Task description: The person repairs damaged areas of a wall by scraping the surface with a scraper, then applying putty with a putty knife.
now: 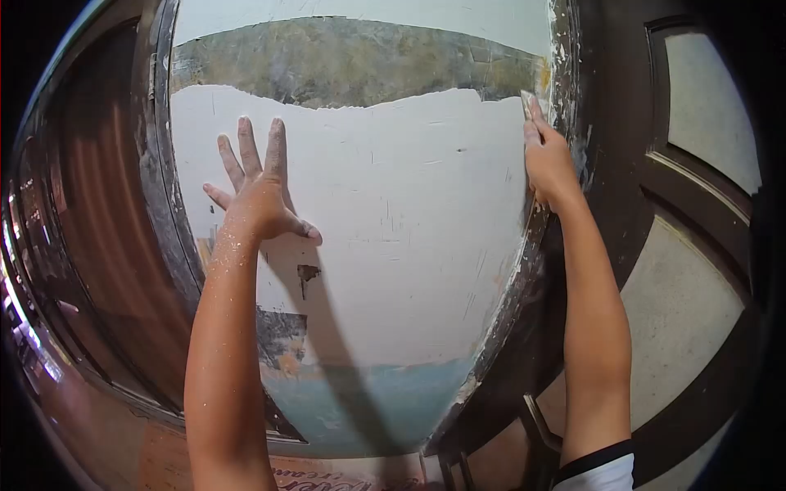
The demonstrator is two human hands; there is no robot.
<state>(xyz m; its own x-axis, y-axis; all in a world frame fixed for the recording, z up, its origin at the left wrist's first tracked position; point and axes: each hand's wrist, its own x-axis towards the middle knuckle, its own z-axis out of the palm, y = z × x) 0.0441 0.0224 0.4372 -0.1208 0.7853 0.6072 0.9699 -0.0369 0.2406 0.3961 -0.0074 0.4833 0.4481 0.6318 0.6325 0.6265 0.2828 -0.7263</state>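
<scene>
My left hand (260,196) lies with fingers spread against the white coating (393,180) on the wall panel, white dust on its fingers and wrist. At the panel's right edge, my right hand (550,168) is closed around a scraper (527,105), most of it hidden by the fingers. Its narrow pale blade points up, near where the white coating meets a bare grey-brown band (352,61). That border is ragged. Below the left hand, a small dark bare spot (308,277) and a larger grey patch (282,331) break the white.
A chipped dark frame (565,74) with white flecks borders the panel. A dark door with pale panels (712,106) stands to the right, and dark woodwork (98,188) to the left. Blue-green paint (393,397) shows low on the wall. At the bottom lies a printed cardboard piece (327,475).
</scene>
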